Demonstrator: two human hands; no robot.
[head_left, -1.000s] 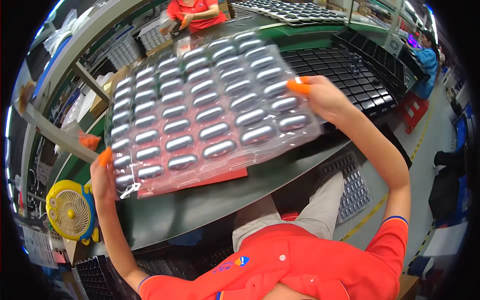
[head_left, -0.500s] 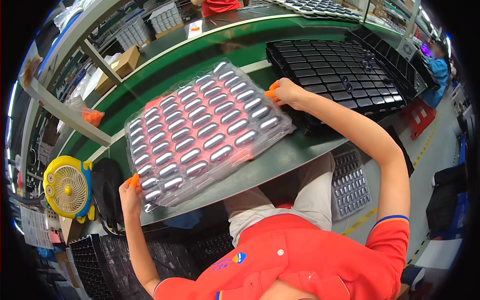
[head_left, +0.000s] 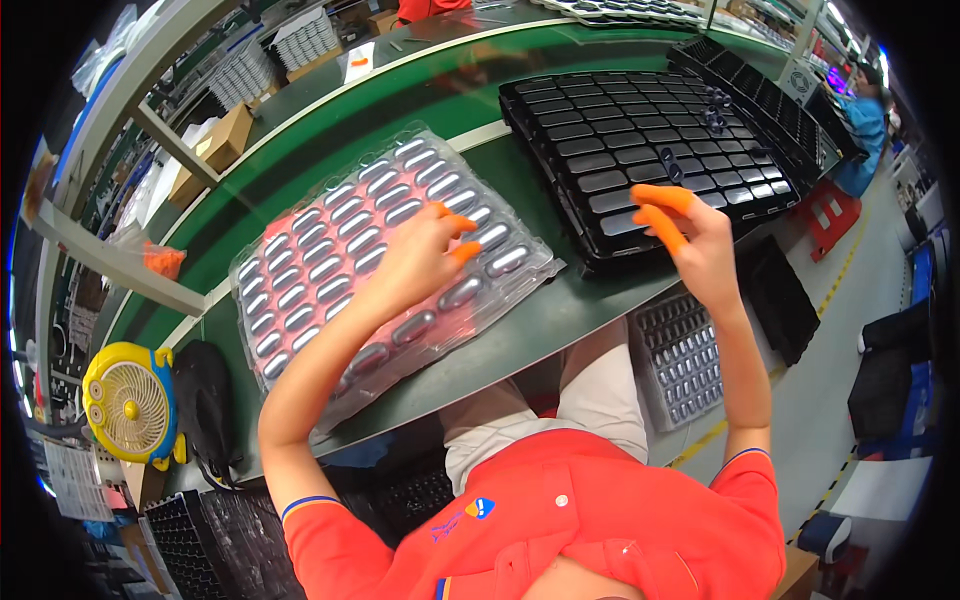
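A clear plastic tray [head_left: 527, 282] holds rows of shiny silver oval parts, with pink showing beneath, on the green table. Above it reaches my left hand [head_left: 425, 248], orange finger cots on its fingertips; the fingers are bent but apart, and I see nothing between them. My right hand [head_left: 695, 238], in orange finger cots too, hovers at the near edge of a black tray [head_left: 590, 225] filled with dark glossy oval pieces. Its thumb and forefinger are spread with nothing visible between them. A few small dark pieces [head_left: 670, 165] lie loose on the black tray.
A yellow fan [head_left: 130, 405] stands at the left beside a black bag [head_left: 205, 410]. Grey frame posts rise at the far left. Another filled clear tray [head_left: 680, 360] is low by my leg. A person in blue [head_left: 862, 135] is at the far right.
Both hands have let go of the clear tray's edges. My left hand has moved in over its parts; my right hand has moved right to the black tray.
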